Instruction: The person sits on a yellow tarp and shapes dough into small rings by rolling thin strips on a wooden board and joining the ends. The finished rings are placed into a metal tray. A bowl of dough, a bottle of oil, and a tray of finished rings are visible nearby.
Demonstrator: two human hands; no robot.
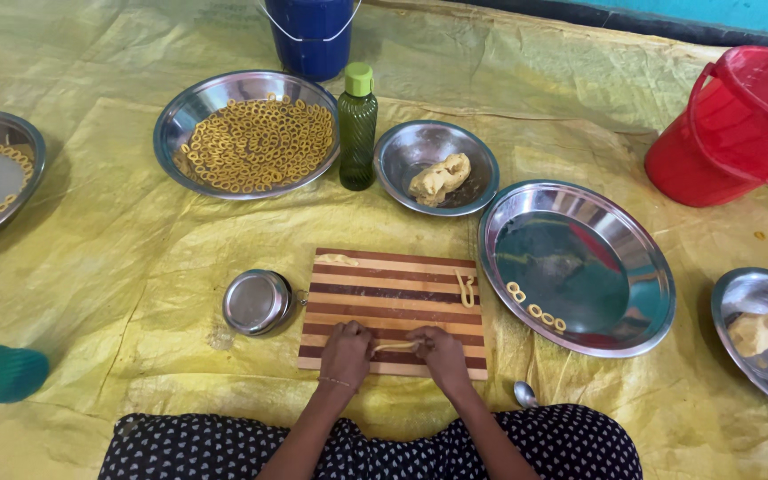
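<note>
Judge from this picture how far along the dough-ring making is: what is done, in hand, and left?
Done: a large plate heaped with rings, and a few rings on the near plate. In hand: left hand and right hand hold a dough strip on the striped board. Left: a dough lump in the bowl.

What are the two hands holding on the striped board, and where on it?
A thin dough strip, the left hand at its left end, the right hand at its right end.
</note>
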